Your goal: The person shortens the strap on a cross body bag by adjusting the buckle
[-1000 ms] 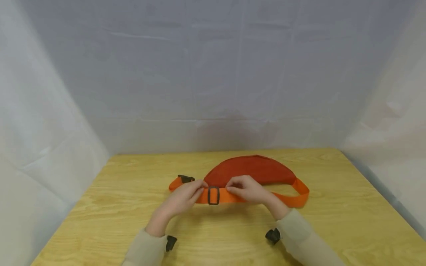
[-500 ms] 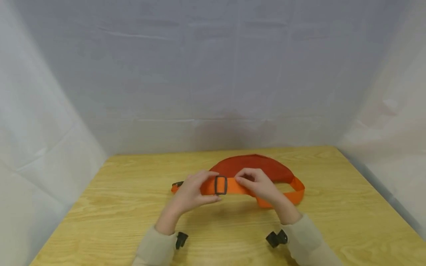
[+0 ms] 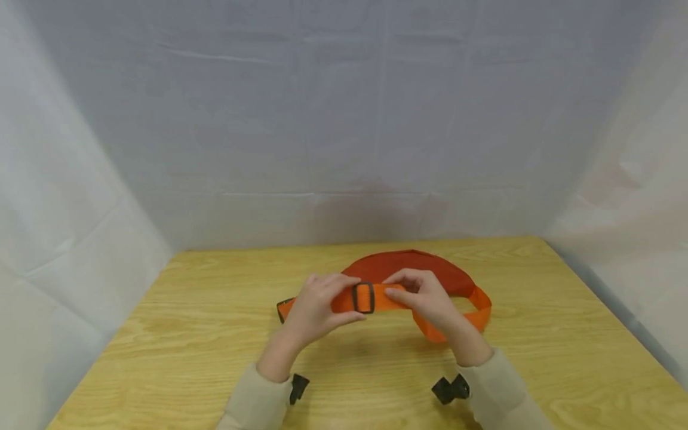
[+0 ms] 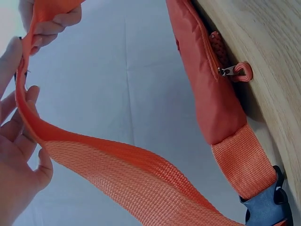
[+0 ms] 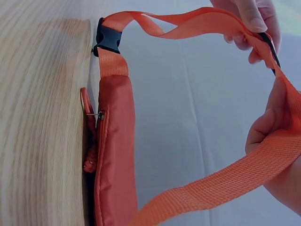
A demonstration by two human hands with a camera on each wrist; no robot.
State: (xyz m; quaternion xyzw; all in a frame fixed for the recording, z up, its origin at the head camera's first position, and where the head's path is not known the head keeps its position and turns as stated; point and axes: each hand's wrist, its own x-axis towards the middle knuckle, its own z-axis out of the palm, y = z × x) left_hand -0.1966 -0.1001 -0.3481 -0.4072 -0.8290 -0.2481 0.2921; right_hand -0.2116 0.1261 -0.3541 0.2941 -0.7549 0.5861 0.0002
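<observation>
A red waist bag point(image 3: 400, 266) lies on the table with its orange strap point(image 3: 384, 298) raised in front of it. On the strap sits a black slider buckle point(image 3: 371, 298). My left hand point(image 3: 314, 310) holds the strap and slider by their upper and lower edges, thumb below and fingers above. Just right of the slider, my right hand point(image 3: 427, 298) pinches the strap between thumb and fingers. The right wrist view shows a fastened black side-release buckle point(image 5: 109, 38) joining strap to bag. A zipper pull point(image 4: 242, 71) hangs by the bag's zipper in the left wrist view.
The wooden table point(image 3: 215, 334) carries the bag. White sheeting point(image 3: 344, 119) rises behind the table and along both sides. Black wrist-mounted pieces point(image 3: 450, 389) sit by the sleeve cuffs.
The strap section with the slider has risen and shifted right. My left hand has moved from pinching the strap's top edge to spanning the slider's edges; my right hand has moved slightly right.
</observation>
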